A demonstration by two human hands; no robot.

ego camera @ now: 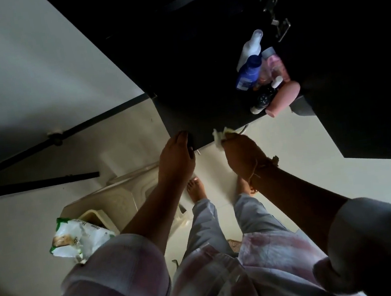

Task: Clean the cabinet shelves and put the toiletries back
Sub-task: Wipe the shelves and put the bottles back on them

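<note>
A dark cabinet shelf (207, 91) fills the upper middle of the head view. Toiletries stand bunched at its right end: a white spray bottle (249, 48), a blue bottle (249, 72), a pink patterned bottle (275, 66) and a pink tube (282, 98) lying over the front edge. My left hand (177, 157) grips the shelf's front edge with its fingers curled over it. My right hand (242, 152) is closed on a crumpled pale cloth (221, 135) pressed at the front edge, a little left of the toiletries.
An open cabinet door (366, 75) with a metal hinge (277, 20) stands to the right. Below on the pale floor are a cream plastic stool (126, 194) and a green-and-white wipes packet (79, 237). My bare feet stand under the shelf.
</note>
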